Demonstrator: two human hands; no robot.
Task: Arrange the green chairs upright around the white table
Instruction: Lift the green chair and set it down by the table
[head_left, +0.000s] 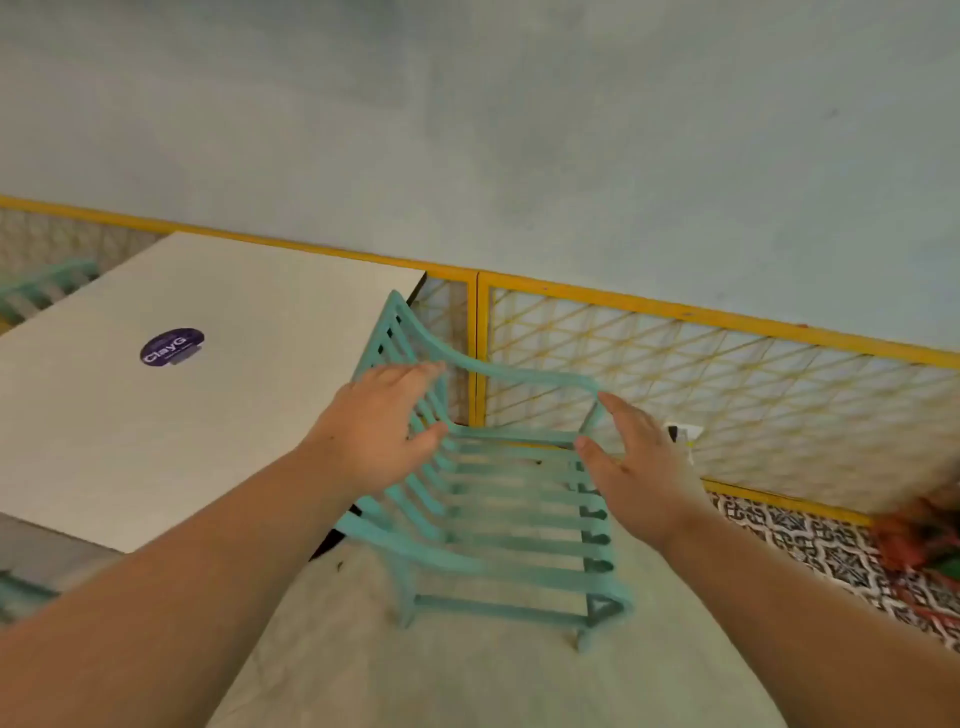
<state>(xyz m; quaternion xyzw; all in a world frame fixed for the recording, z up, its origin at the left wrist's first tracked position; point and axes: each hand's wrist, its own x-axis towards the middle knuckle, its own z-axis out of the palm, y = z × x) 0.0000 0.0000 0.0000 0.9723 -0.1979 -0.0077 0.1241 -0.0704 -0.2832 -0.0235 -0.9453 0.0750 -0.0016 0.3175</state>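
A green slatted chair (519, 519) stands on the floor by the right edge of the white table (249, 405), its slatted back toward the table and its seat facing up. My left hand (384, 415) hovers with spread fingers over the chair's back slats; whether it touches them is unclear. My right hand (628, 457) is open with its fingertips at the far armrest's right corner. Neither hand is closed around the frame. Part of a second green chair (47, 286) shows past the table's far left side, and a third green chair's edge (21, 592) shows at lower left.
A low yellow-framed mesh fence (727, 384) runs behind the table and chair, with a pale blue wall above it. Patterned black-and-white tiles (810, 540) and a blurred red-orange object (919, 540) lie at the right. A purple round sticker (171, 347) is on the tabletop.
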